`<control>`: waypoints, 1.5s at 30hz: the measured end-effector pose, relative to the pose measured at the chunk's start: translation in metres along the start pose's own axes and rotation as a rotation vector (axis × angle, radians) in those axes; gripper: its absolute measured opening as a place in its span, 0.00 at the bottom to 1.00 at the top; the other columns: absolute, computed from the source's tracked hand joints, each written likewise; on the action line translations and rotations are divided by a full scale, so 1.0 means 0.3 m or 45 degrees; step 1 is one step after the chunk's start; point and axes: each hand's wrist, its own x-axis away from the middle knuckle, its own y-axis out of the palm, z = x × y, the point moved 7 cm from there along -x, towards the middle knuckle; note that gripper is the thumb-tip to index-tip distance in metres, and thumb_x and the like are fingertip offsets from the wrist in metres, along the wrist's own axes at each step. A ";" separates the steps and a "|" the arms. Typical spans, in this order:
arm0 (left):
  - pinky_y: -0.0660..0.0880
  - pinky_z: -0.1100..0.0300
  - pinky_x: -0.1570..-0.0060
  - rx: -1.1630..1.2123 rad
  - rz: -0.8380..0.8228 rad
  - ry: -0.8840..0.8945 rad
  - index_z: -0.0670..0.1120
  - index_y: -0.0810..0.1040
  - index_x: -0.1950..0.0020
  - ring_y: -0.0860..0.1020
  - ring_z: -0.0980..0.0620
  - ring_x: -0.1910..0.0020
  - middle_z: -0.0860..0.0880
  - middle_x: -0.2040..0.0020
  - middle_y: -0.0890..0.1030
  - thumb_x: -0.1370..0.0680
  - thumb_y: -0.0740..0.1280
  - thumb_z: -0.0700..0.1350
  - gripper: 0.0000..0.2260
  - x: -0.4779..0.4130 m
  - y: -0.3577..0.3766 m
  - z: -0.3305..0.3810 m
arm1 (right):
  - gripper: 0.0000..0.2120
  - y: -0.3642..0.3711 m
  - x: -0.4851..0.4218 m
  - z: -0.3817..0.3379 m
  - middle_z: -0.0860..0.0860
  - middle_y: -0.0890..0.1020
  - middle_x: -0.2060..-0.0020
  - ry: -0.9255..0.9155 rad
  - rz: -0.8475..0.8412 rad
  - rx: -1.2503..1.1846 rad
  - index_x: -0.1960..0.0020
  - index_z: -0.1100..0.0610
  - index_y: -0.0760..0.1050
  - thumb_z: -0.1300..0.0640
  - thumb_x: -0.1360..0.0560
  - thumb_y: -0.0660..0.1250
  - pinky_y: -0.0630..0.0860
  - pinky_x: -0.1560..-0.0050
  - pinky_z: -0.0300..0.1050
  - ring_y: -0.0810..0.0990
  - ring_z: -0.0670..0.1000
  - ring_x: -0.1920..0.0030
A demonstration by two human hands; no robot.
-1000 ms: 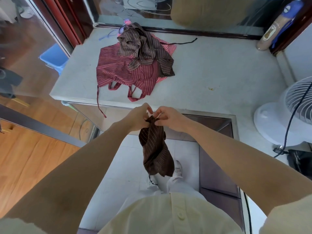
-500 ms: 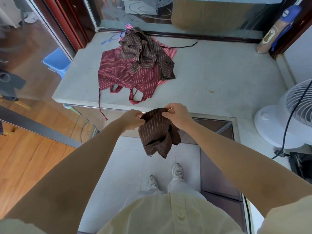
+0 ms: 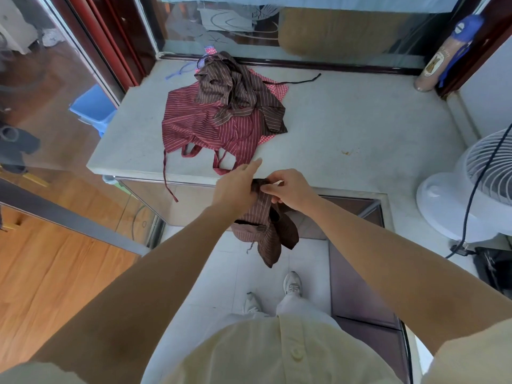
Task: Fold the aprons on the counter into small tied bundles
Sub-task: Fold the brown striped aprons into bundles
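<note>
A dark brown striped apron (image 3: 266, 231) hangs bunched in the air just in front of the counter's near edge. My right hand (image 3: 291, 189) pinches its top fold. My left hand (image 3: 235, 188) holds the same top from the left, with the index finger stretched out toward the counter. On the grey counter (image 3: 360, 120) lies a pile: a red striped apron (image 3: 199, 126) spread flat, with one strap hanging over the edge. A crumpled brown striped apron (image 3: 238, 92) lies on top of it, and a red checked cloth (image 3: 274, 83) lies underneath.
A white fan (image 3: 476, 187) with a dark cable stands at the right. A tall bottle (image 3: 440, 56) leans in the far right corner. Glass panels close off the back and left. A blue bin (image 3: 91, 106) sits behind the left glass. My feet are on the tiled floor below.
The hanging apron has been gathered shorter and raised toward the counter's edge. Both hands moved up and forward, and my left index finger has straightened.
</note>
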 end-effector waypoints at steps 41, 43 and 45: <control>0.79 0.52 0.55 0.481 0.516 -0.566 0.46 0.82 0.46 0.81 0.48 0.62 0.48 0.59 0.84 0.22 0.63 0.41 0.09 -0.737 -0.186 -0.342 | 0.19 -0.242 -0.561 0.342 0.62 0.80 0.53 0.832 -0.928 0.126 0.51 0.64 0.77 0.59 0.41 0.69 0.77 0.44 0.50 0.80 0.58 0.51; 0.78 0.53 0.55 0.438 0.503 -0.635 0.44 0.82 0.48 0.80 0.46 0.60 0.46 0.58 0.83 0.22 0.63 0.40 0.08 -0.772 -0.172 -0.371 | 0.09 -0.281 -0.594 0.368 0.61 0.80 0.55 0.924 -1.050 0.301 0.53 0.65 0.77 0.63 0.33 0.68 0.78 0.45 0.50 0.80 0.57 0.53; 0.74 0.55 0.57 0.407 0.484 -0.701 0.43 0.81 0.49 0.78 0.46 0.60 0.46 0.57 0.83 0.21 0.62 0.40 0.08 -0.801 -0.159 -0.404 | 0.02 -0.334 -0.640 0.378 0.56 0.78 0.57 0.944 -1.140 0.598 0.56 0.60 0.75 0.62 0.27 0.66 0.74 0.56 0.45 0.76 0.53 0.56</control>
